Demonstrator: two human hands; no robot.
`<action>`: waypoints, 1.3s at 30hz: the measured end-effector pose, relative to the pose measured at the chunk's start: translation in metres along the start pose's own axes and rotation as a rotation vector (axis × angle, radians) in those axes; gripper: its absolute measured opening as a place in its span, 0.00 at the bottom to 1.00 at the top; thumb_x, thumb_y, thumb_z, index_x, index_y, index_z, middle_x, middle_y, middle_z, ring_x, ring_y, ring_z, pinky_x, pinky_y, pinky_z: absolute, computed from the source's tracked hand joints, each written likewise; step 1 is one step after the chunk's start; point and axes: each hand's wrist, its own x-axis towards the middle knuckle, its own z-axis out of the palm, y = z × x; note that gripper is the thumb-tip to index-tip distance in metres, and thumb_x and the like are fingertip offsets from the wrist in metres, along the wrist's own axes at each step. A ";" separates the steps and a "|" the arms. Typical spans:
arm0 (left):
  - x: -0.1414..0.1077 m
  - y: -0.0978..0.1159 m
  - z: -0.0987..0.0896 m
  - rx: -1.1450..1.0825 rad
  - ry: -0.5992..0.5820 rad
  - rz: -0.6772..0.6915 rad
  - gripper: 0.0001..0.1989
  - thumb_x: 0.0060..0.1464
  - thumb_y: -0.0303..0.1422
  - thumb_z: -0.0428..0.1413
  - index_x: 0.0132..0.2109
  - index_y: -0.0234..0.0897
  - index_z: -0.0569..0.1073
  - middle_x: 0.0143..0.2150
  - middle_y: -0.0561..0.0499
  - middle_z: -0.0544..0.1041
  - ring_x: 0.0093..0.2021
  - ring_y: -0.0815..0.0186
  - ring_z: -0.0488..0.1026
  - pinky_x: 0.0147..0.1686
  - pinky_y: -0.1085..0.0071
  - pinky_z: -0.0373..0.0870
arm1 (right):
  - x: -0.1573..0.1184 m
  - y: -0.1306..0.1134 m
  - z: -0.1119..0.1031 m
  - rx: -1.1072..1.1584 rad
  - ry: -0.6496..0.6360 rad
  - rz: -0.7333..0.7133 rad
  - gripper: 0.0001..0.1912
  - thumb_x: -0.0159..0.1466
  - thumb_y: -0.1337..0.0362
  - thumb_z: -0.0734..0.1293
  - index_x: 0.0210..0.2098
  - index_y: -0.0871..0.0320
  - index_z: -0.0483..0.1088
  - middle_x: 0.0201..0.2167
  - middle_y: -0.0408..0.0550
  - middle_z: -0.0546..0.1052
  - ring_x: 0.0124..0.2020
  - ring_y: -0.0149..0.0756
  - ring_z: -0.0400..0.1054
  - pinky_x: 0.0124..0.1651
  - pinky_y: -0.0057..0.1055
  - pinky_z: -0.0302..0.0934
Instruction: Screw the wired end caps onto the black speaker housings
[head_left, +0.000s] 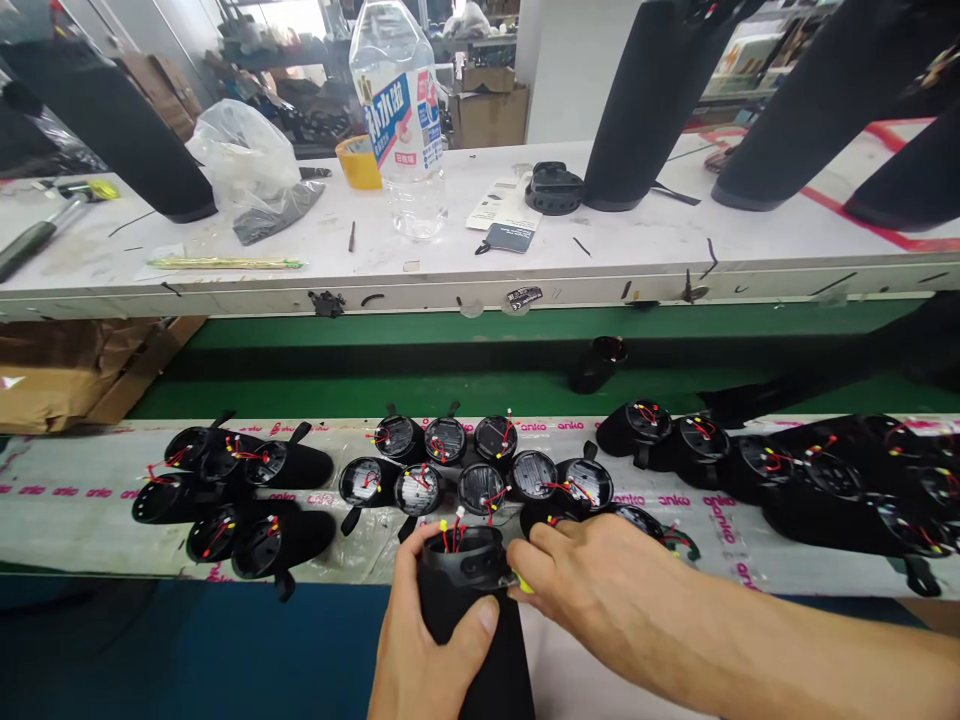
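My left hand (pixel 416 650) is wrapped around a black fabric-covered cylinder (pixel 450 602) with a dark plastic rim. It is held tilted, its open end up, and red wires (pixel 454 530) with yellow and white connectors stick out of it. At the right side of that rim, my right hand (pixel 592 570) is closed on a small yellow object (pixel 523 582) with a metallic bit beside the fingers. Most of this object is hidden, so its kind cannot be told. Just beyond my hands stand several similar black cylinders (pixel 480 488) with red wires at their tops.
More such cylinders lie at left (pixel 281 540) and right (pixel 701 437) on a taped, plastic-wrapped ledge (pixel 360 575). Behind is a green belt (pixel 375 390) with one cylinder (pixel 598 365). A white shelf (pixel 300 230) carries a plastic bottle (pixel 405 130), yellow tape (pixel 358 163) and tall black cylinders (pixel 637 110).
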 end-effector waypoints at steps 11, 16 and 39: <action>-0.003 -0.004 0.002 0.088 0.087 0.017 0.35 0.48 0.47 0.64 0.62 0.41 0.71 0.57 0.40 0.83 0.61 0.38 0.77 0.64 0.44 0.67 | 0.001 0.002 -0.006 -0.033 -0.070 -0.090 0.12 0.59 0.72 0.74 0.38 0.54 0.69 0.33 0.46 0.71 0.28 0.38 0.61 0.26 0.40 0.34; -0.003 -0.006 0.002 0.098 0.058 0.001 0.37 0.50 0.48 0.63 0.64 0.40 0.69 0.61 0.39 0.81 0.64 0.39 0.75 0.66 0.46 0.65 | 0.001 0.004 0.004 -0.011 -0.074 -0.117 0.16 0.57 0.75 0.73 0.41 0.54 0.69 0.34 0.45 0.71 0.27 0.38 0.60 0.26 0.40 0.37; 0.014 -0.015 -0.014 -0.139 -0.145 -0.041 0.45 0.51 0.57 0.68 0.71 0.42 0.70 0.68 0.41 0.81 0.72 0.38 0.71 0.73 0.48 0.63 | 0.005 0.012 -0.013 0.160 0.037 0.027 0.09 0.78 0.62 0.68 0.41 0.56 0.67 0.32 0.42 0.78 0.28 0.37 0.72 0.27 0.39 0.41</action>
